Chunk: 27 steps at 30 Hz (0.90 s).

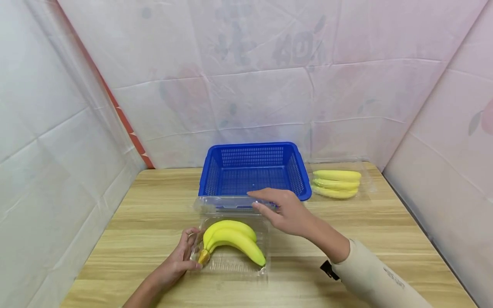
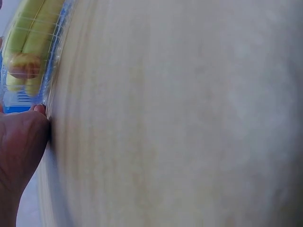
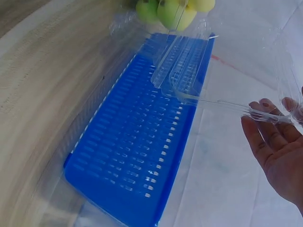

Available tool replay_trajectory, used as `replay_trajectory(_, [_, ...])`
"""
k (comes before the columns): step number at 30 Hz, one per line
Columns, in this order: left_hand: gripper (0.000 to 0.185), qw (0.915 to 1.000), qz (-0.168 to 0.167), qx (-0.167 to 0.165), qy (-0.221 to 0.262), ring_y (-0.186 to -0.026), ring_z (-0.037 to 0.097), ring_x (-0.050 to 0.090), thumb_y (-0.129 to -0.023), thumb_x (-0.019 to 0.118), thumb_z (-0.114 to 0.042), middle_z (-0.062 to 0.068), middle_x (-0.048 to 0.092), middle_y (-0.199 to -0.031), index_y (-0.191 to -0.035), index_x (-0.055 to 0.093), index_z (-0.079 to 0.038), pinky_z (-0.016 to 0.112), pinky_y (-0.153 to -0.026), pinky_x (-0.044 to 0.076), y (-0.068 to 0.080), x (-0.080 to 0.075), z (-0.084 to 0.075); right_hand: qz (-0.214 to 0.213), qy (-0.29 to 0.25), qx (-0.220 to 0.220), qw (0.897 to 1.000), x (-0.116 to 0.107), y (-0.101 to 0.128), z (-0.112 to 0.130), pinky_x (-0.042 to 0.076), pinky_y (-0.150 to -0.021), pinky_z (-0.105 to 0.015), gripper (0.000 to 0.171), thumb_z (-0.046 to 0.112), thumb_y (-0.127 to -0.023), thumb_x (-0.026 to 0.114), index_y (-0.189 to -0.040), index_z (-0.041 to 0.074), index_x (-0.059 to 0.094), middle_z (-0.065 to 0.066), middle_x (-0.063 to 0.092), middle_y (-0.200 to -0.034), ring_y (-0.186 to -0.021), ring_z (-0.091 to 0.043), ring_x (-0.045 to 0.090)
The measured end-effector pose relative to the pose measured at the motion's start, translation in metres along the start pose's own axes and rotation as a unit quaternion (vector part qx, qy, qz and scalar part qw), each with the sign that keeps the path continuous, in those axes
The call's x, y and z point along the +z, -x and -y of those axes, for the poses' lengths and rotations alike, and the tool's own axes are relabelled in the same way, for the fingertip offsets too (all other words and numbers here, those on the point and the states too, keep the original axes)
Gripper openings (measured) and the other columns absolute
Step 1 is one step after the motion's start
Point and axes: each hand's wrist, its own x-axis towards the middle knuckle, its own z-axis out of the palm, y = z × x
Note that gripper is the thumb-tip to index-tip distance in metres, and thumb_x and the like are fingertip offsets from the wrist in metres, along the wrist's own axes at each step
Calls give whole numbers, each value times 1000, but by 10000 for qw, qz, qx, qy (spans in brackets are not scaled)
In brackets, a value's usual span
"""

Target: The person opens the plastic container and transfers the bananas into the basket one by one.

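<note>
Head view gives me the whole table (image 1: 154,205): a clear plastic clamshell box (image 1: 231,261) sits near the front edge with a bunch of yellow bananas (image 1: 233,239) lying in its tray, stem end pointing toward the left hand (image 1: 181,259). That left hand is at the box's left side, fingers curled around the tray's edge right by the stem, thumb on the near corner. The right hand (image 1: 286,211) is up at the lid (image 1: 227,204), which stands open at the far side of the tray; its fingers are pinching the lid's right-hand edge. Just behind the lid sits the blue basket (image 1: 254,171), with its mesh bottom showing, and to the right of that basket I see a second clear pack of bananas (image 1: 336,184) lying flat, well apart from both hands. From the right wrist I get the fingers (image 3: 272,137) closed on the thin clear lid (image 3: 189,61), with the blue basket (image 3: 142,146) spread beneath it and bananas (image 3: 173,12) showing at the top of the frame. On the left wrist the picture is blurred; I can make out the bananas (image 2: 28,42) through clear plastic, and a fingertip (image 2: 40,109) touching the box.
</note>
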Motion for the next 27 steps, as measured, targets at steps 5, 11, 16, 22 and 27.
replay_trajectory(5, [88, 9998, 41, 189, -14, -145, -23, 29, -86, 72, 1, 43, -5, -170, -148, 8, 3, 3, -114, 26, 1, -1, 3, -42, -461, 773, 9959, 1, -9, -4, 64, -87, -35, 30, 26, -107, 65, -135, 19, 75, -2, 78, -133, -111, -16, 77])
replay_trajectory(11, [108, 9994, 279, 113, -142, -150, -24, 21, -86, 72, 0, 35, -12, -175, -165, -2, -5, 3, -114, 22, 0, -5, 3, -92, -1065, 1900, 9760, 1, -18, -10, 48, -60, -27, 30, 38, -108, 64, -132, 26, 76, -3, 82, -113, -70, -11, 60])
replay_trajectory(16, [113, 9981, 559, 249, -111, -153, -23, 15, -85, 70, 2, 31, -17, -176, -168, -6, -8, 2, -116, 17, -1, -7, 4, -114, -1406, 2341, 9619, 0, -23, -15, 42, -55, -29, 32, 42, -107, 64, -134, 27, 75, -9, 81, -104, -64, -17, 55])
replay_trajectory(22, [113, 9978, 592, 247, -142, -154, -23, 14, -85, 71, 1, 33, -15, -176, -167, -6, -8, 1, -115, 15, -1, -8, 3, -151, -1429, 2425, 9595, 2, -21, -13, 58, -75, -34, 39, 46, -105, 67, -139, 28, 71, 2, 78, -129, -104, -23, 74])
replay_trajectory(27, [115, 9981, 567, 180, -168, -152, -24, 15, -84, 71, 0, 34, -13, -176, -167, -7, -8, 0, -113, 14, 0, -9, 3, -291, -1302, 2350, 9628, 3, -17, -7, 61, -92, -43, 44, 46, -104, 69, -145, 32, 65, 5, 76, -132, -119, -21, 72])
